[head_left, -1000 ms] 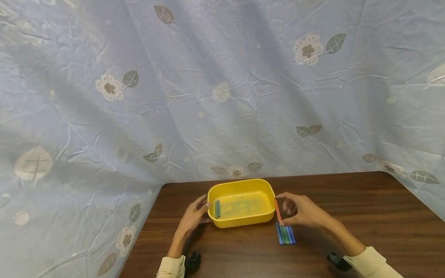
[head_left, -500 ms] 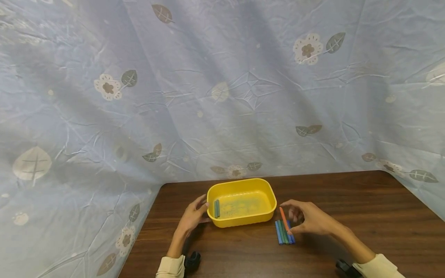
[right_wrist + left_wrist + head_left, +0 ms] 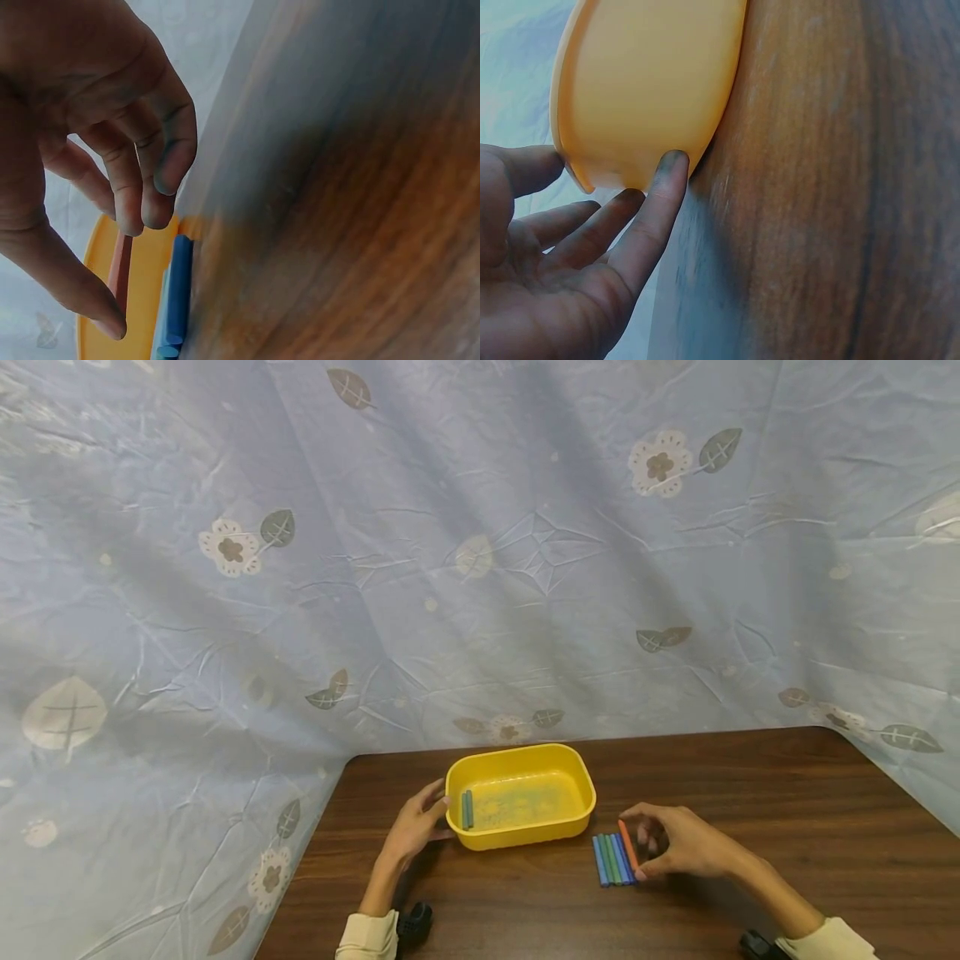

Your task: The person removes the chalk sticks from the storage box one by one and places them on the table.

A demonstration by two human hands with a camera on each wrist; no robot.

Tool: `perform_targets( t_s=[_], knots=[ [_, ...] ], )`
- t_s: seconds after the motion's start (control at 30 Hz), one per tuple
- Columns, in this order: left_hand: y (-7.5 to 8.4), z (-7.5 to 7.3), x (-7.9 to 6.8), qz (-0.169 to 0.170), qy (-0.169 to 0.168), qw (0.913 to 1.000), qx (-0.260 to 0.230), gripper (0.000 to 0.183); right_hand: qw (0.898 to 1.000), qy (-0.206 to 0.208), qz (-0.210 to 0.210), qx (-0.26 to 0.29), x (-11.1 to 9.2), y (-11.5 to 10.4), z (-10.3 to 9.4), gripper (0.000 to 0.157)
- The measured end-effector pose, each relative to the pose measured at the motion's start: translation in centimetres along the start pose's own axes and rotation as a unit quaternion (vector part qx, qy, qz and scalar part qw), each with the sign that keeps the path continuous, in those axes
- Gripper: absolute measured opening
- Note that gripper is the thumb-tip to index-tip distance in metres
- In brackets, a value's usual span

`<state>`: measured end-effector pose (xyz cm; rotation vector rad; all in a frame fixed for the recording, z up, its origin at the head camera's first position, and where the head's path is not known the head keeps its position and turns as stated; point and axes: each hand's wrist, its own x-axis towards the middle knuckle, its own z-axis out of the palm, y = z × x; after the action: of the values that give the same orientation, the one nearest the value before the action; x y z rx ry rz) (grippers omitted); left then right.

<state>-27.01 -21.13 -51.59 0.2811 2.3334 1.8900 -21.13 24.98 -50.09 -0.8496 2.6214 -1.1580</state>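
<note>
My left hand holds the left end of a yellow tub. In the left wrist view, its thumb is at the rim and its fingers lie against the outer wall. My right hand pinches an orange-red chalk stick lengthwise between thumb and fingertips. That stick is at the right end of a row of blue and green chalk sticks on the table; whether it touches them or the table, I cannot tell. Two grey-green chalk sticks lie side by side at the tub's left end.
Greenish smears mark the tub's floor. The dark wood table ends at the back against a pale blue curtain with leaf and flower prints. Black bands with small devices sit on both wrists.
My right hand has carried the orange-red chalk stick rightward from the tub's right side, across the row, to the row's right end. My left hand and the tub have stayed put.
</note>
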Motion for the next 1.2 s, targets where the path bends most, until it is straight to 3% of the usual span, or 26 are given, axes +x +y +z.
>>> perform_targets(
  t_s=[0.5,1.2],
  knots=[
    [0.1,0.0,-0.1,-0.002,0.000,1.0000,-0.008,0.059,0.999,-0.017,0.029,0.010,-0.3,1.1,0.7,0.077],
    [-0.2,-0.1,0.1,-0.007,-0.006,1.0000,-0.002,0.059,0.999,-0.030,0.028,-0.010,-0.4,1.0,0.9,0.075]
  ],
)
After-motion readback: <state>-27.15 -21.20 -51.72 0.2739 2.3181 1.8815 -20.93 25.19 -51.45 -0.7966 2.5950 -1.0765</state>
